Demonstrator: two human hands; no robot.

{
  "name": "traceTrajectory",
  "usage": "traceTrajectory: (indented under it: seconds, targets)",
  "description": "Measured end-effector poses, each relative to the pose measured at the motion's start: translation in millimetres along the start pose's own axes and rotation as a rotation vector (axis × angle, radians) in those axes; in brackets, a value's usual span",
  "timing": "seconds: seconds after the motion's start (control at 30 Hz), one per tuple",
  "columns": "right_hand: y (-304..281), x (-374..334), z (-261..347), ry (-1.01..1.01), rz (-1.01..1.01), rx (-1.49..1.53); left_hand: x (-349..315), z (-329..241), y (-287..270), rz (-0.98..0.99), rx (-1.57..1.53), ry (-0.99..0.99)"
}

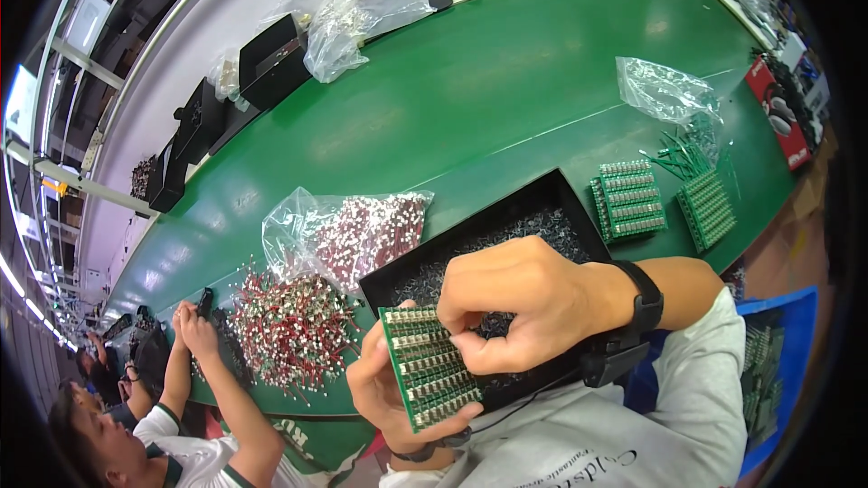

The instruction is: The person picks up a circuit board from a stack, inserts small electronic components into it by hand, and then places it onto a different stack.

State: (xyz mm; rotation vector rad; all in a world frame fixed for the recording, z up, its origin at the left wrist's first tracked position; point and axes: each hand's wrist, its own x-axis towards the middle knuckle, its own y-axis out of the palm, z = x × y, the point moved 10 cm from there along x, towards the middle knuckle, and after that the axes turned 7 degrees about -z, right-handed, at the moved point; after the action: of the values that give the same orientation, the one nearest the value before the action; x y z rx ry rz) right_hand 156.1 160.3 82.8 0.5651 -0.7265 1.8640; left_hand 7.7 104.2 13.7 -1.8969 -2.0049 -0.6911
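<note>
My left hand (372,390) grips a green circuit board panel (427,369) by its edges, tilted up toward me. Rows of small silver metal components cover the panel's face. Over its upper right part, my right hand (533,303) is closed, thumb and fingertips pinched together at the components. Whatever sits between those fingertips is too small or hidden to name. Beneath both hands lies a black tray (579,215) holding many tiny clear and dark parts (515,233), partly covered by my right hand.
Right of the tray stand a stack of similar panels (630,201) and another panel stack (707,208), near green strips (676,159) and a clear bag (665,92). Leftward lie a red-and-white wire pile (294,330) and a filled bag (372,235). A co-worker's hands (196,330) are beyond. A blue crate (801,343) stands right.
</note>
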Motion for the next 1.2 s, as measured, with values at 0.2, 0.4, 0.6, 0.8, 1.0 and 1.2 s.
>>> traceTrajectory:
  seconds: [0.2, 0.4, 0.6, 0.8, 1.0, 1.2]
  targets:
    - [10.5, -1.3, -1.4, -0.079, 0.005, -0.039, 2.5, -4.9, 5.4, 0.015, 0.047, 0.006]
    - [8.3, -4.8, -1.8, -0.074, 0.000, -0.080, 2.3, -4.3, 10.7, 0.077, 0.083, 0.025]
    - [6.5, -2.2, -2.5, -0.045, -0.004, -0.041, 1.5, -3.1, 4.1, -0.003, 0.051, 0.015]
    - [10.3, -5.7, -5.3, -0.055, 0.022, -0.099, 3.3, -4.6, 9.3, 0.033, 0.047, 0.043]
    - [7.6, -3.5, -7.8, -0.003, 0.019, -0.078, -2.5, 5.0, -3.0, -0.086, -0.002, -0.003]
    - [15.6, -7.8, -10.3, -0.039, 0.077, -0.091, -1.8, 1.7, -0.6, -0.085, 0.003, 0.027]
